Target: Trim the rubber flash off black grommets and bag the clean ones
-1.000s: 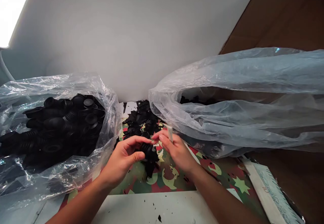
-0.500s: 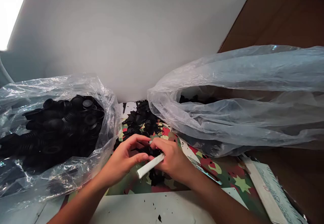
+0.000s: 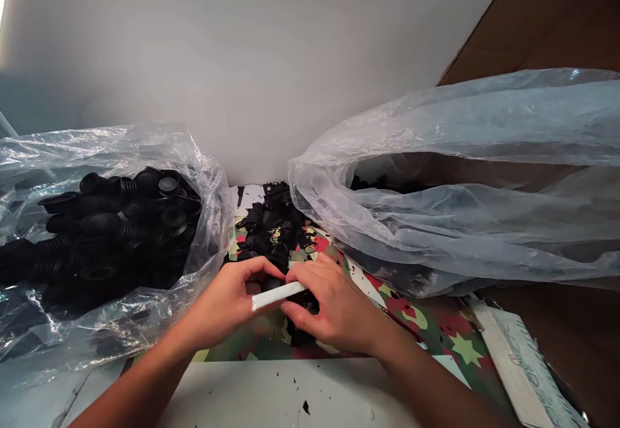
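Above the camouflage-patterned cloth, my left hand (image 3: 232, 300) is closed around a black rubber part (image 3: 272, 282), mostly hidden by the fingers. Facing it, my right hand (image 3: 332, 305) grips a flat white stick (image 3: 275, 295), which points left across the gap between the hands. Whether the stick has a blade or tip is hidden behind the right fingers. Past the fingertips lies a pile of black rubber pieces and scraps (image 3: 276, 218). More black bits lie under the right hand.
To the left, a clear plastic bag (image 3: 216, 221) holds many ribbed black rubber parts (image 3: 121, 224). A larger clear bag (image 3: 436, 221) gapes at the right, with black pieces inside, beside a cardboard box (image 3: 557, 21). A metal tool (image 3: 404, 326) lies partly behind my right forearm.
The white stick has swung to a flatter angle, its free end up and left. The right thumb now shows below it. The view has shifted slightly.
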Motion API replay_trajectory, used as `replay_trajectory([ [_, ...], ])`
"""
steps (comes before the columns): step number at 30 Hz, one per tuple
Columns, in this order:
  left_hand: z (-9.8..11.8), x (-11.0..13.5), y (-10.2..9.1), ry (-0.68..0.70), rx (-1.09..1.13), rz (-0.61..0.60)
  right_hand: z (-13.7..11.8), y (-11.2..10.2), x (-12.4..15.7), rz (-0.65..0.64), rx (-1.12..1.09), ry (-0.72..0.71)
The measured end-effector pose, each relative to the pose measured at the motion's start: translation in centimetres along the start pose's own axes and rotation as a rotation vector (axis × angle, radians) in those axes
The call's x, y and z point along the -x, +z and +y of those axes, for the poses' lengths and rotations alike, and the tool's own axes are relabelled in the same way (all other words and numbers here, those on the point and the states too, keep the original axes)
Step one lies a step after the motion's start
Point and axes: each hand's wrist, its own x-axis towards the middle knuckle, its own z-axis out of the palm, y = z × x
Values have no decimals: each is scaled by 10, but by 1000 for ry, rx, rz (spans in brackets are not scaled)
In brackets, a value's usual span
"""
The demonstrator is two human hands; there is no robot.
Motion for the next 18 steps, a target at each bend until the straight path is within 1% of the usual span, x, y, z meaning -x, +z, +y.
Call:
replay_trajectory([
  [2, 1, 1, -3, -6, 16, -44, 0, 0, -1, -17, -6, 4],
  [4, 2, 1, -5, 22, -51, -54, 3, 2, -2, -33, -4, -3],
  [8, 1, 3, -6, 106, -247, 11, 8, 9, -2, -20, 11, -26],
  [11, 0, 2, -5, 162, -323, 42, 8, 13, -3, -31, -6, -53],
  [15, -2, 0, -5, 199, -350, 47, 8, 15, -7, -52, 1, -126],
  [18, 0, 2, -9, 197, -296, 48, 6, 14, -12, 9, 29, -218],
])
